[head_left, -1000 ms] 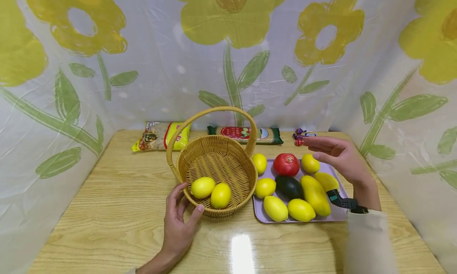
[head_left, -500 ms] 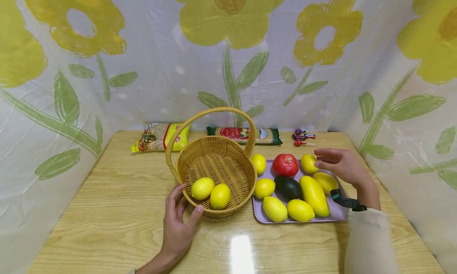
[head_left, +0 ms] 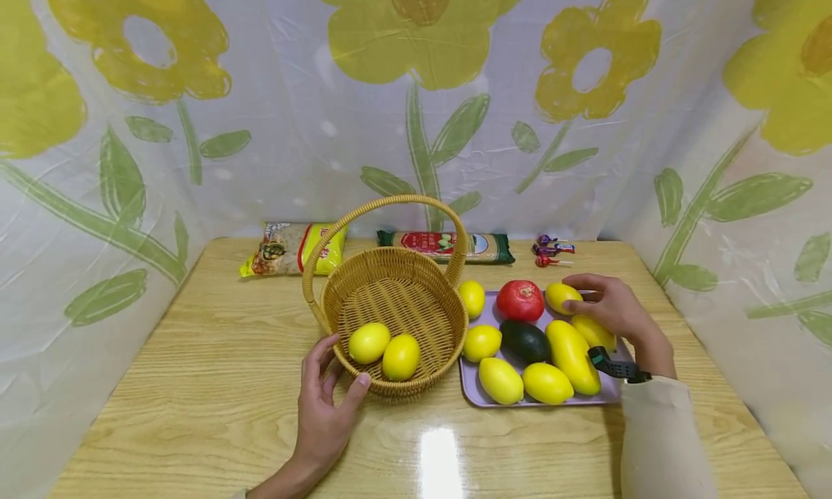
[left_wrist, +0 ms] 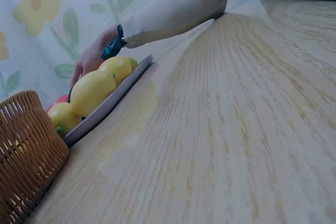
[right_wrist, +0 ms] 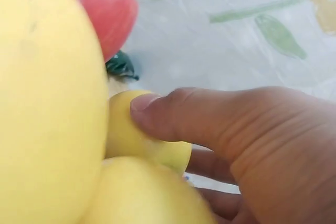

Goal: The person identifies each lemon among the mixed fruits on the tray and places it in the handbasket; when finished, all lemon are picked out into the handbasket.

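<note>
And the right grip (head_left: 611,307) is on the lemon (head_left: 560,297) at the tray's (head_left: 609,392) far right corner, pinching it, thumb to the near side, fingers round behind! Smooth skin looks apt to roll, so an even squeeze about the middle is wise, and straight up beats sideways, with the red fruit (head_left: 520,301) just beside it. Look at that pose: palm low over a yellow fruit (head_left: 593,333), wristband (head_left: 617,367) near the long yellow fruit (head_left: 572,358), so raise the wrist along with the fingers. Left grip (head_left: 325,409) curls against the basket's (head_left: 409,389) near left side, thumb at the rim, seemingly steadying it.
</note>
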Tool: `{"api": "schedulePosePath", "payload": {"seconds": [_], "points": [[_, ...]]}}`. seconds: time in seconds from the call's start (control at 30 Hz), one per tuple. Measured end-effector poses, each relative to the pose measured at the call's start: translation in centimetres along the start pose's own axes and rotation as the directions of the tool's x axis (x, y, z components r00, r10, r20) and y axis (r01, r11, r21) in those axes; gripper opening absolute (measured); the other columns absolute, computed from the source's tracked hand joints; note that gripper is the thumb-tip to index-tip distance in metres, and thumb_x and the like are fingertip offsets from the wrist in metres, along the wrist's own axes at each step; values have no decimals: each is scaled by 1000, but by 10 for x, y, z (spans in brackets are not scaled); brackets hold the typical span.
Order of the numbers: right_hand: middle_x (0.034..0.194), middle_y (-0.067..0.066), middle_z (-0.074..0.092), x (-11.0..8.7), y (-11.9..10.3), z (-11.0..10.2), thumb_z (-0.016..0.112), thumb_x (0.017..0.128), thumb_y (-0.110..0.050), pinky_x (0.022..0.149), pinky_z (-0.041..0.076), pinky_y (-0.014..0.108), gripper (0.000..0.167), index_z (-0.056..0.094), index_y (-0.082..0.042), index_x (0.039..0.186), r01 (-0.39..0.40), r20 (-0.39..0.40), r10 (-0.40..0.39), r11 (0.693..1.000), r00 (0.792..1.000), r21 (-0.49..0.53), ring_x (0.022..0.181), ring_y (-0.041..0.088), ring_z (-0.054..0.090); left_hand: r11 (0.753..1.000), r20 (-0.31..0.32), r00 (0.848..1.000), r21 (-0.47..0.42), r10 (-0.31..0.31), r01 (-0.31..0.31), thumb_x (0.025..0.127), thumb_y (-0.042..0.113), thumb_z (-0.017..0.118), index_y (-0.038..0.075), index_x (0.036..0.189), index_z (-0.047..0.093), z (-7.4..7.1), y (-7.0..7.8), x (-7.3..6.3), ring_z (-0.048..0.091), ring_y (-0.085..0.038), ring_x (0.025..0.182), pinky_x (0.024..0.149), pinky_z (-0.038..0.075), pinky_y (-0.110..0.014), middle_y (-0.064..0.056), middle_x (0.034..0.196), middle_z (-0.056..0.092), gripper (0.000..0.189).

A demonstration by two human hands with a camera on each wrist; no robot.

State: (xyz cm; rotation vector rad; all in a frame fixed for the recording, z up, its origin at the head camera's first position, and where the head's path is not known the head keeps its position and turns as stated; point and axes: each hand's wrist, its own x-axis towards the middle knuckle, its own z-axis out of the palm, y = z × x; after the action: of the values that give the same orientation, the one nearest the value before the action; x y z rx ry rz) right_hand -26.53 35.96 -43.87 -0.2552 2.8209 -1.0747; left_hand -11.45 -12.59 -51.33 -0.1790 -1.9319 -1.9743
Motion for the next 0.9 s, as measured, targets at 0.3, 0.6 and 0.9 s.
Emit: {"api": "schedulePosePath", "payload": {"seconds": [0.3,0.6,0.9], "points": [[141,15,73,-16,-30,-20,77,104,-17,93,57,8,45,67,-9,148,204,-124,-192,975,974,92,115,18,75,999,3,999,8,-37,37,96,-9,72,-3,163,37,-1,1,-1,36,-43,155,128,41,-20,-24,170,28,76],[137,11,72,-25,-100,-7,75,102,-3,96,67,26,43,68,-10,144,401,46,-430,872,902,280,113,18,76,1000,-2,1000,17,-11,11,96,-10,73,3,162,41,0,-1,0,40,-39,153,129,41,-22,-22,168,31,75],[143,5,71,-15,-158,64,76,104,-15,104,65,33,41,68,-12,144,435,294,-522,844,801,315,120,21,72,1000,0,1000,13,-15,15,96,-10,73,-5,162,37,-1,-1,0,38,-41,154,128,41,-20,-24,169,29,76]]}}
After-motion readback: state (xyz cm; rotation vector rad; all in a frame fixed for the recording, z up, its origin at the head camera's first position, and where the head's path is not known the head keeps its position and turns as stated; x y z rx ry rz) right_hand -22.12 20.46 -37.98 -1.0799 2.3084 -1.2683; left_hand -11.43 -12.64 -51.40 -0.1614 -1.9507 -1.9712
